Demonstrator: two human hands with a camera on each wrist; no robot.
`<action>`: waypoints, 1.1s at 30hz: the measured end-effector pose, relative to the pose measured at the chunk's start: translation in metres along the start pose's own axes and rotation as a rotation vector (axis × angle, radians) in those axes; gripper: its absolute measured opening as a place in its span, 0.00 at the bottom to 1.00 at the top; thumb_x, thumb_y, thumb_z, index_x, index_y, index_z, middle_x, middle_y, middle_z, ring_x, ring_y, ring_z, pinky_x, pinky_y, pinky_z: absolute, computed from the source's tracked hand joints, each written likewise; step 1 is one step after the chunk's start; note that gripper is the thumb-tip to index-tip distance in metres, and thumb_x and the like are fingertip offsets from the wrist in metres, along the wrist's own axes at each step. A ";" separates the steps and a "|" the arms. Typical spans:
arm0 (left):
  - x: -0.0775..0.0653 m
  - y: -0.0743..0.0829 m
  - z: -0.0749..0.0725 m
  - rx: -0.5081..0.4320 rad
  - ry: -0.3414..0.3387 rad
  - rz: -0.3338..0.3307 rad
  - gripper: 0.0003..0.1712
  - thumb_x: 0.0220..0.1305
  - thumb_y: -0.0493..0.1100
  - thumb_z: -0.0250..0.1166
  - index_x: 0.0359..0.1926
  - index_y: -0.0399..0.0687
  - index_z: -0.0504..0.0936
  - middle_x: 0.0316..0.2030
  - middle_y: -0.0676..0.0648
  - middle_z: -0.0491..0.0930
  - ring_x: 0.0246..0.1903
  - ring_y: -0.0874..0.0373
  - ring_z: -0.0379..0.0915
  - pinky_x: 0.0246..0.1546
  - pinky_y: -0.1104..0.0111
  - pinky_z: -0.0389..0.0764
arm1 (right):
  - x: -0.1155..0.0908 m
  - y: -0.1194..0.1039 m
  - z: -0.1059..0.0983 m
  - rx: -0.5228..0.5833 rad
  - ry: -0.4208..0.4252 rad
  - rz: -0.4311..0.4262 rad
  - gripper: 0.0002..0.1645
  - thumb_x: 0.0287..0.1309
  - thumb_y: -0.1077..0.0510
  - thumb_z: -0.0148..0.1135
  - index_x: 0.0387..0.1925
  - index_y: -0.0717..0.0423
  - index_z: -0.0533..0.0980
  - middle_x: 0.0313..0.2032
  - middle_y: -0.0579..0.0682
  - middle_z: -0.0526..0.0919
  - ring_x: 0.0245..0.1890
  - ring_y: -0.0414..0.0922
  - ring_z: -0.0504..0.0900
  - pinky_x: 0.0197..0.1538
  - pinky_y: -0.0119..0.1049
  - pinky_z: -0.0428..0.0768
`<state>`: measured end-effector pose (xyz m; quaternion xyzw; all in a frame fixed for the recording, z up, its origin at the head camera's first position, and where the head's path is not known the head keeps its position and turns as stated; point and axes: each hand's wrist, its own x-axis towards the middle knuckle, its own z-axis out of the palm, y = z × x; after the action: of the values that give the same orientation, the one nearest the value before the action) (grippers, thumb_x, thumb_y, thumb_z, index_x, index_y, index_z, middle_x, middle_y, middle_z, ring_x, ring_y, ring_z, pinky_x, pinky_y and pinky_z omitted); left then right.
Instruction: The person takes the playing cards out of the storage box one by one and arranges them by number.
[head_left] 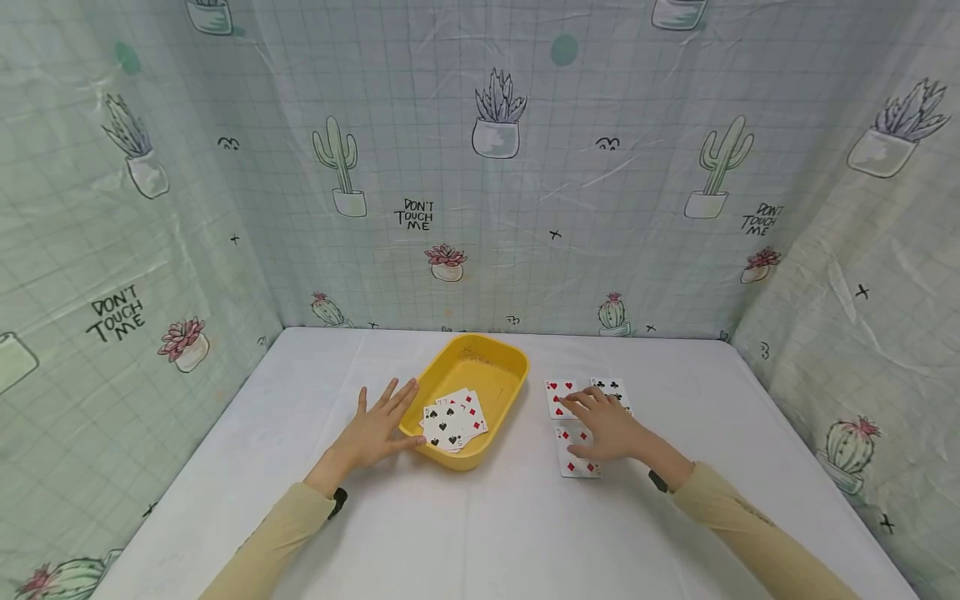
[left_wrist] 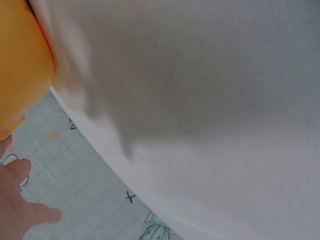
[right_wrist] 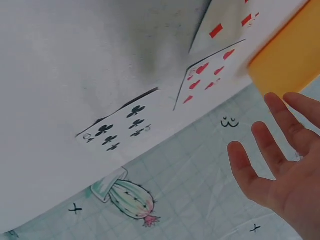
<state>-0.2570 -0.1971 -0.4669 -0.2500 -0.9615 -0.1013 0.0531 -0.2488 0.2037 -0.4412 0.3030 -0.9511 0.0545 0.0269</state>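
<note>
A yellow plastic tray (head_left: 495, 398) stands mid-table and holds a small pile of playing cards, a spades card (head_left: 444, 427) uppermost over red-suited ones. Spread wide, my left hand (head_left: 371, 433) is at the tray's left side, fingertips by its rim; in the left wrist view part of this hand (left_wrist: 20, 200) shows beside the tray (left_wrist: 22, 60). Right of the tray lie a six of clubs (right_wrist: 117, 122), a hearts card (right_wrist: 207, 75) and a diamonds card (right_wrist: 225, 22), face up. My right hand (head_left: 609, 427) hovers above them with fingers apart, partly covering them and gripping nothing.
A white cloth covers the table (head_left: 337, 533). Behind it and at both sides hangs a pale green curtain (head_left: 555, 275) printed with cacti and lettering. The table's far edge runs just beyond the tray and cards.
</note>
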 end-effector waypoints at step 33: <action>-0.001 0.000 -0.001 0.007 0.017 0.011 0.51 0.53 0.72 0.49 0.69 0.51 0.45 0.70 0.52 0.45 0.68 0.45 0.40 0.59 0.35 0.33 | 0.087 -0.051 -0.006 0.052 0.059 -0.160 0.32 0.49 0.46 0.59 0.56 0.51 0.68 0.55 0.47 0.70 0.55 0.50 0.63 0.50 0.51 0.67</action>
<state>-0.2564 -0.1976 -0.4655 -0.2540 -0.9600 -0.0995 0.0628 -0.2905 0.1130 -0.4239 0.3767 -0.9209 0.0859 0.0513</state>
